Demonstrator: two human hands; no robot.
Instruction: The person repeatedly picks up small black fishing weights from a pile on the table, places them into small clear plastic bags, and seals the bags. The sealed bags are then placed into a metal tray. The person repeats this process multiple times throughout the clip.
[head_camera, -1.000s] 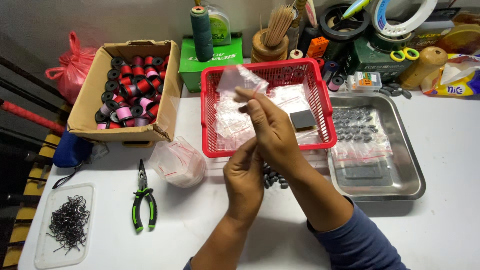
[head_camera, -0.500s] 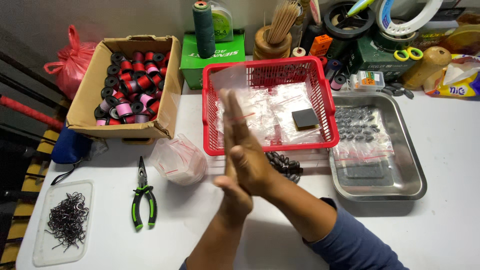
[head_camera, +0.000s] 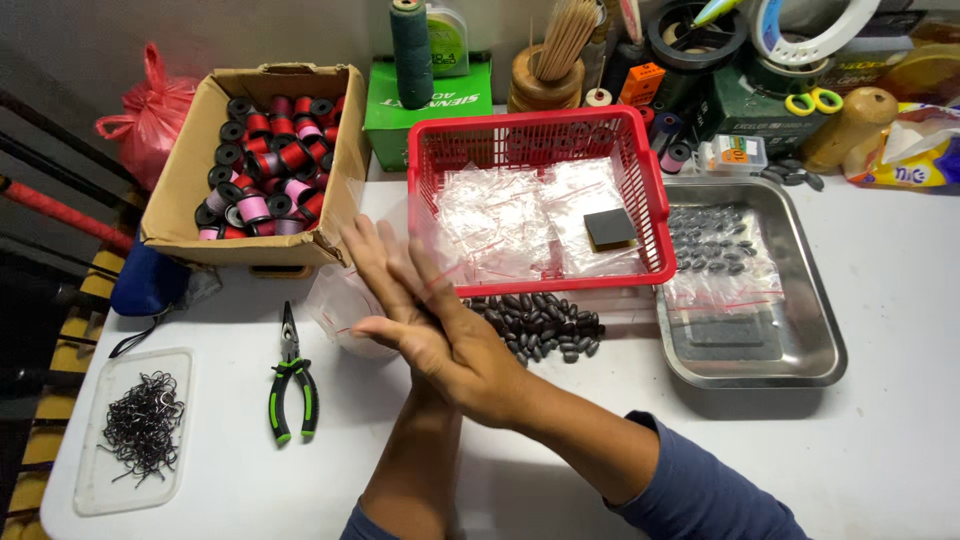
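My left hand (head_camera: 366, 256) and my right hand (head_camera: 455, 350) are pressed flat together, palm to palm, fingers pointing up and left. A small clear plastic bag (head_camera: 422, 232) with a red strip is pinched between the palms, its edge sticking out past the fingers. The hands hover above the white table (head_camera: 880, 450), just in front of a red plastic basket (head_camera: 540, 125) filled with more clear bags. A pile of dark oval sinkers (head_camera: 540, 320) lies on the table right beside my right wrist.
A cardboard box of thread spools (head_camera: 190, 190) stands at the back left. Green-handled pliers (head_camera: 292, 385) and a clear tray of black hooks (head_camera: 140, 430) lie at the left. A steel tray (head_camera: 800, 350) with sinkers and bags sits right. Another clear bag (head_camera: 338, 305) lies under my hands.
My hands came down from over the basket toward the table and closed flat on the small bag, then tilted further left while sliding against each other.
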